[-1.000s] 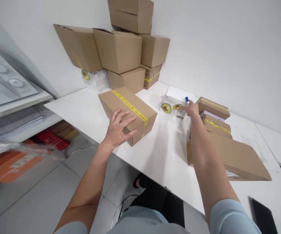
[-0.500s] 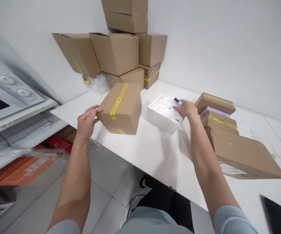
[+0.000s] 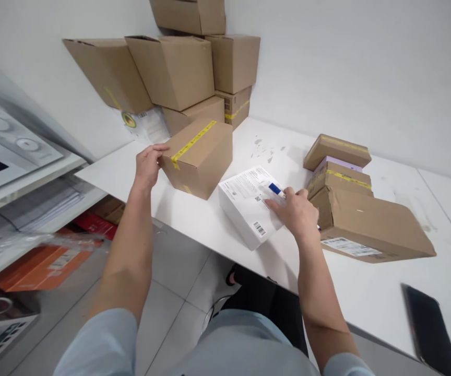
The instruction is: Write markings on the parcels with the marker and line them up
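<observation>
My left hand (image 3: 147, 166) grips the near left corner of a taped cardboard box (image 3: 200, 164), thumb and fingers closed on its edge. A strip of yellow printed tape runs along the top of that box. To the right lies a white box (image 3: 245, 209) with printed text and a barcode on its upper face. My right hand (image 3: 298, 213) rests over the right side of the white box and holds a marker (image 3: 275, 188) with a blue end. The fingers close round the marker, and part of its shaft is hidden.
Cardboard boxes (image 3: 188, 73) are stacked against the wall at the back left. More parcels (image 3: 374, 219) lie to the right, and a black phone (image 3: 431, 326) is near the table's front edge. A microwave (image 3: 18, 141) stands on shelves (image 3: 33, 177) at the left.
The white box has turned and come nearer to me, with my right hand and the marker on it. The cardboard box has turned and shifted slightly away, my left hand still on its corner.
</observation>
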Available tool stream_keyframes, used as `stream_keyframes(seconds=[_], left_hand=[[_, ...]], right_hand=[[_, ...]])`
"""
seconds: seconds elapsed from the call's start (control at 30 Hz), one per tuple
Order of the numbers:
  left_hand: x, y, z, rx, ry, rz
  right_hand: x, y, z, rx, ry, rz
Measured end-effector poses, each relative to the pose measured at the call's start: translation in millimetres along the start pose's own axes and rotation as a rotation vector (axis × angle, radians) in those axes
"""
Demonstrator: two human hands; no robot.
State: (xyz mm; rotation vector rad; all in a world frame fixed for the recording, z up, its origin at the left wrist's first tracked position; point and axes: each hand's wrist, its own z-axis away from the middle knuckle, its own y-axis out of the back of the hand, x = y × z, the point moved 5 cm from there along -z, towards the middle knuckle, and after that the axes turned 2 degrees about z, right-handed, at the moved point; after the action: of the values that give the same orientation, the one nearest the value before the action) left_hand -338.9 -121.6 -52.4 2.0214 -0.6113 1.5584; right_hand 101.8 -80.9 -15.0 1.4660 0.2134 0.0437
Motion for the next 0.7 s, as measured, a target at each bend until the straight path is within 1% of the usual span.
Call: stream_keyframes(seconds=[0.13, 0.23, 0.3, 0.37, 0.4, 0.43, 0.47, 0.5, 0.53, 0.63, 0.67, 0.7], left_hand=[[6, -3.7, 0, -0.021, 0.021, -0.017], [18, -3.9, -2, -0.011, 0.015, -0.066], [33, -0.8, 2, 0.036, -0.018, -0.119], [47, 4.7, 19, 0.141, -0.088, -0.181], [51, 6.9, 35, 0.206, -0.128, -0.211], [52, 7.5, 57, 0.266, -0.165, -0.24], [48, 5.4, 84, 0.304, -0.186, -0.267], [41, -0.4, 115, 0.3, -0.188, -0.293], [30, -10.3, 150, 0.246, -0.184, -0.32], [-10, -53.7, 258, -0.054, -0.167, -0.388], [-20, -67.3, 290, -0.125, -0.163, -0.4], [-28, -78.9, 316, -0.168, -0.156, -0.409]], right_hand=[[12, -1, 26, -0.013, 0.007, 0.056], [17, -2, 37, -0.004, 0.024, 0.072], [20, -3, 43, 0.008, 0.031, 0.074], [23, -4, 49, 0.024, 0.032, 0.075], [25, -5, 52, 0.033, 0.031, 0.076], [28, -5, 56, 0.042, 0.031, 0.077], [30, -5, 60, 0.052, 0.03, 0.077], [33, -5, 65, 0.062, 0.031, 0.075], [37, -5, 70, 0.067, 0.035, 0.071], [47, -7, 86, 0.042, 0.056, 0.053], [50, -8, 90, 0.031, 0.062, 0.045], [53, -8, 94, 0.024, 0.066, 0.035]])
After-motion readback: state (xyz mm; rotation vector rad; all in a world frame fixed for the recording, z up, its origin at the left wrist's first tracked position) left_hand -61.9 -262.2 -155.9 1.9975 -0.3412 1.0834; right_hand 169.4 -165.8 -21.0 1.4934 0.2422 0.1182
